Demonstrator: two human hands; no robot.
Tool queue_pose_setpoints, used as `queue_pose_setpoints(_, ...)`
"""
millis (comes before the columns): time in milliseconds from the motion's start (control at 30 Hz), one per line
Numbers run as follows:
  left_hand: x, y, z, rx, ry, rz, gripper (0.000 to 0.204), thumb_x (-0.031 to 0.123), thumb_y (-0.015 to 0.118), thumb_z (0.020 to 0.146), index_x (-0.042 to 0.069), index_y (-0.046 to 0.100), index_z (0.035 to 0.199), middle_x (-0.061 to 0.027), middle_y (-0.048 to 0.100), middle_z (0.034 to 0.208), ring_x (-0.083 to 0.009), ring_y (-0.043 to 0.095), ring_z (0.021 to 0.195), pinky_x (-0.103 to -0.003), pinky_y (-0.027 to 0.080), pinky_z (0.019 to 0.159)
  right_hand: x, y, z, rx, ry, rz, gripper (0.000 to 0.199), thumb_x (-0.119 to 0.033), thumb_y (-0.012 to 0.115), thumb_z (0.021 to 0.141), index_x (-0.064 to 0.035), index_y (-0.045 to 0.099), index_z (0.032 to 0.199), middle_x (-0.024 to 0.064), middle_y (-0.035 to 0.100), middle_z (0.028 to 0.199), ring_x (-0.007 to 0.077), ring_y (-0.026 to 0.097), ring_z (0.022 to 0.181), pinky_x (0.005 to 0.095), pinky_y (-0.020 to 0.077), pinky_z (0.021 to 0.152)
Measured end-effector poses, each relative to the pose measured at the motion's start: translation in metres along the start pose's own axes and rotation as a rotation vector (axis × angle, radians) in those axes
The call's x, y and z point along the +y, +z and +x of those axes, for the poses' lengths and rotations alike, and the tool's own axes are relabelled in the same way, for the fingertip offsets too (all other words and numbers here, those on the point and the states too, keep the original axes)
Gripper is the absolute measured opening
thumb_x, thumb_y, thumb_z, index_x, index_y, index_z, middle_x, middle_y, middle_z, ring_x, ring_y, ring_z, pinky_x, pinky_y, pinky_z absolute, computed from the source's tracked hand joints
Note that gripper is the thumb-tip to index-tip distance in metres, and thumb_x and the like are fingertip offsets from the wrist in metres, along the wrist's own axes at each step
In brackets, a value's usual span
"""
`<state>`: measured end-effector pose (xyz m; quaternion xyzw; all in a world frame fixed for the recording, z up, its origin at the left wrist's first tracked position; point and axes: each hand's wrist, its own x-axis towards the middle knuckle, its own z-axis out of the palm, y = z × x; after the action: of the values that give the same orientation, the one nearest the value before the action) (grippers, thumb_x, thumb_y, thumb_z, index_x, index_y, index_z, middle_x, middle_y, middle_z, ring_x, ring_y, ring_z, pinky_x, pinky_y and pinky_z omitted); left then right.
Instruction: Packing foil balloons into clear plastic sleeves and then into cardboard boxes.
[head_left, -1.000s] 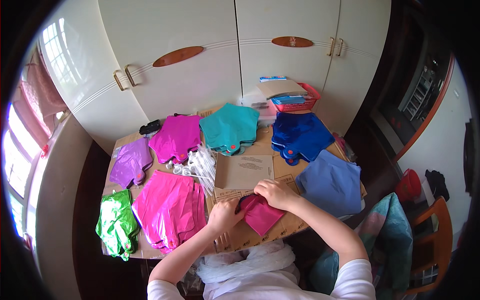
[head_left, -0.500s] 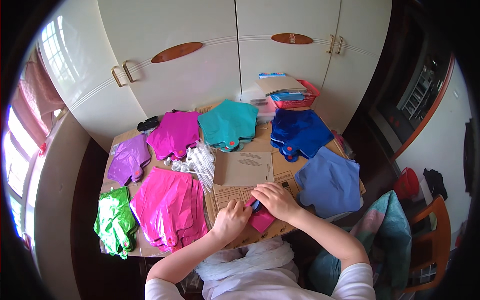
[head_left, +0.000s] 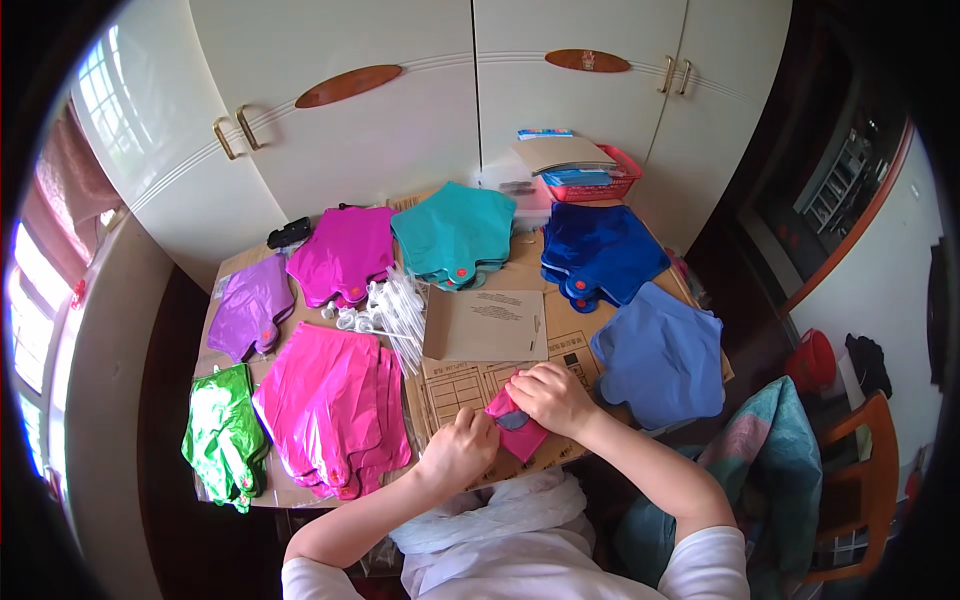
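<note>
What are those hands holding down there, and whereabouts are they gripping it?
A small folded pink foil piece. The right hand covers and grips its upper end; the left hand pinches its left edge. It lies low over the cardboard.

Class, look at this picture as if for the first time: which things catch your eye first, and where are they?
Bright stacks of foil pieces fan across the cardboard-covered table: a hot pink stack at the near left, teal and dark blue ones at the back. At the near edge, the left hand and right hand work a small pink piece.
</note>
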<state>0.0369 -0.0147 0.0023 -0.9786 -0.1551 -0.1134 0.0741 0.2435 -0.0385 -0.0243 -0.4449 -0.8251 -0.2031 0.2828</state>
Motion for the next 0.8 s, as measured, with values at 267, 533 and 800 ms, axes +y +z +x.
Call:
queue_pose_setpoints(267,0.006,0.007,0.002,0.003,0.060,0.099,0.008,0.011,0.058,0.064,0.004,0.057,0.067,-0.0065,0.050,0.075,-0.0180,0.053,0.074,-0.023,0.049,0.052,-0.006,-0.013,0.003,-0.187,0.052,0.040,0.019,-0.008,0.056,0.075,0.0026,0.062,0.088,0.0110,0.062,0.096,0.0230,0.061,0.090,0.0331,0.0494,0.084)
queue_pose_setpoints(533,0.009,0.006,-0.006,0.059,0.047,0.076,0.016,0.011,0.057,0.065,0.001,0.059,0.078,-0.0061,0.050,0.080,-0.0177,0.052,0.076,-0.025,0.049,0.059,-0.014,-0.025,-0.010,-0.287,0.171,0.212,0.046,-0.015,0.057,0.074,0.0064,0.051,0.114,0.0228,0.050,0.122,0.0319,0.050,0.114,0.0397,0.0400,0.098)
queue_pose_setpoints(800,0.007,0.006,-0.007,0.046,0.064,0.047,0.015,0.013,0.056,0.067,0.002,0.059,0.078,-0.0061,0.050,0.084,-0.0181,0.052,0.080,-0.026,0.049,0.063,-0.015,-0.032,-0.004,-0.373,0.053,0.145,0.047,-0.016,0.057,0.077,-0.0008,0.050,0.121,0.0174,0.049,0.126,0.0302,0.045,0.120,0.0396,0.0352,0.102)
